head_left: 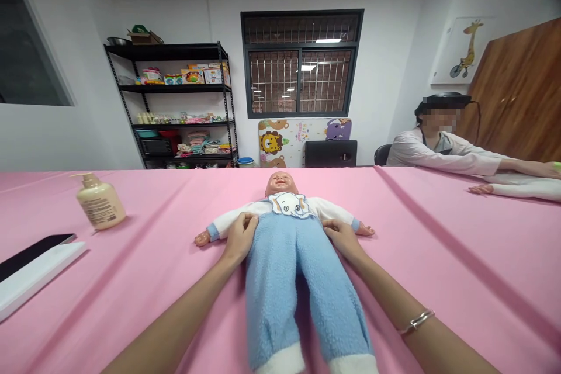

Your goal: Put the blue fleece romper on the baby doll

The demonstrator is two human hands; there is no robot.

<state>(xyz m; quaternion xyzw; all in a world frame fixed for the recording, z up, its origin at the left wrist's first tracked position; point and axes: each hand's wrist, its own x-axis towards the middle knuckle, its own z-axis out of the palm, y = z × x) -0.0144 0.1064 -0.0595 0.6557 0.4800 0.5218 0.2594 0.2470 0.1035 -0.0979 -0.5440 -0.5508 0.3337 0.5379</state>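
Observation:
A baby doll [280, 182] lies on its back on the pink-covered table, head at the far side and legs toward me. It wears a white top with an elephant-face bib [290, 204] and fluffy blue pants [280, 269] with white cuffs. At the waist's left edge, my left hand [242, 236] is closed, thumb and fingers pinching the pants. My right hand [344, 238] grips the pants at the opposite side of the waist, its fingers curled and partly hidden. The doll's arms stretch out sideways beyond both hands.
A pump bottle [101, 201], a dark phone [35, 254] and a white slab-like object [41, 274] rest at the left. Across the right side, a seated person [438, 140] reaches toward another doll's arm [521, 190]. Behind the table stands a black shelf [175, 89].

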